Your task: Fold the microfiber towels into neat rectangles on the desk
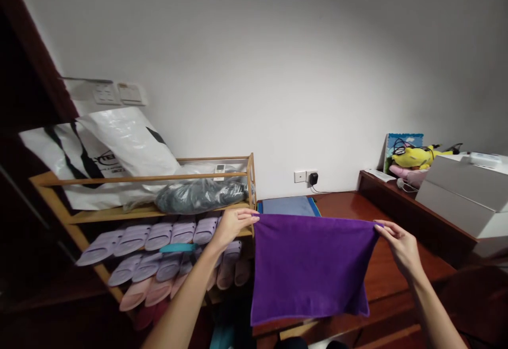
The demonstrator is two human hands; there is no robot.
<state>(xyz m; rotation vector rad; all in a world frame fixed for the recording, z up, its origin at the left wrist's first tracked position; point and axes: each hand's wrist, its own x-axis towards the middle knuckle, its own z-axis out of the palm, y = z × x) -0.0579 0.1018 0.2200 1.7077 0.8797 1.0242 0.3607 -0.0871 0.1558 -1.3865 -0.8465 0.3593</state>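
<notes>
Forearms [180, 298] extended, left hand [232, 228] and right hand [401, 247] pinch purple cloth [311, 267] by its corners, lower centre, which a loosened pinch could drop.

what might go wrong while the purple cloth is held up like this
The purple cloth hangs only from its upper corners, pinched by the fingertips of the left hand and right hand, so a corner could slip free. The left hand is also close to the shoe rack in view, so a sideways swing might bump it.
</notes>
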